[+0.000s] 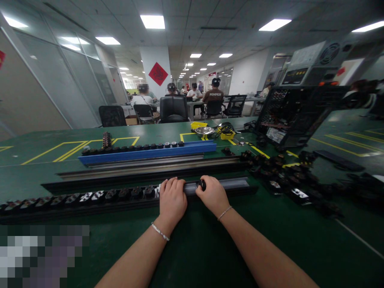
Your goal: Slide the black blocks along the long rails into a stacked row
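Note:
A long black rail [234, 189] lies crosswise on the green table, its left part filled with a row of small black blocks [111, 195], some with pale tops. My left hand [173, 200] is closed over the rail at the right end of that row, fingers bent across it and pressed together. Under its thumb side a whitish block peeks out; what else the palm covers is hidden. Just to the right, my right hand [214, 196] pinches a small black block [203, 184] between thumb and fingers, over the rail's grey channel.
More rails [144, 175] and a blue rail [192, 150] with blocks lie behind. Loose black parts [279, 172] are scattered at right, near an open computer case [282, 116]. A metal bowl [204, 131] and a yellow tray [226, 133] sit farther back. Several people sit beyond the table.

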`<state>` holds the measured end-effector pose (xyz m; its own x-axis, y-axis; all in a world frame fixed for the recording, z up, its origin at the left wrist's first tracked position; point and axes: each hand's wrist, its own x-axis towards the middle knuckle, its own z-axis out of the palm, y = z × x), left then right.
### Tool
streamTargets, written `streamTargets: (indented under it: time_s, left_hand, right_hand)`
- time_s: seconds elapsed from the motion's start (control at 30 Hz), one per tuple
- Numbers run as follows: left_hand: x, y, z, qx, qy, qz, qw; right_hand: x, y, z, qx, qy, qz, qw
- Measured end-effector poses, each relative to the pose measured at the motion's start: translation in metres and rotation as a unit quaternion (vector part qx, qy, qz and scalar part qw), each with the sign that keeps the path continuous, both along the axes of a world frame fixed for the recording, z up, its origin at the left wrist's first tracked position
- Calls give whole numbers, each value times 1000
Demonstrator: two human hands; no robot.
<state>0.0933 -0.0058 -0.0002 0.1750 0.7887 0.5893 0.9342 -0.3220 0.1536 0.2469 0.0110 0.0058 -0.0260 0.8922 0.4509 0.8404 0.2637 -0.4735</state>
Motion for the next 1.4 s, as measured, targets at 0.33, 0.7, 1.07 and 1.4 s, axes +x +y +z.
streamTargets:
  time_s: [0.33,0.7,1.07,1.4]
  left_hand:
    - [-1,0,-1,5,-2,-3,1000]
    - [-1,0,-1,6,2,-3,1000]
    - [-1,0,-1,2,2,-4,1000]
    - [-1,0,0,6,-4,-9,1000]
  right_hand:
    - [1,-2,3,-7,-8,-14,1000]
    - [3,0,3,-2,-10,-9,1000]
    - [8,1,2,-4,-11,-15,1000]
    - [9,0,5,-16,-11,-14,1000]
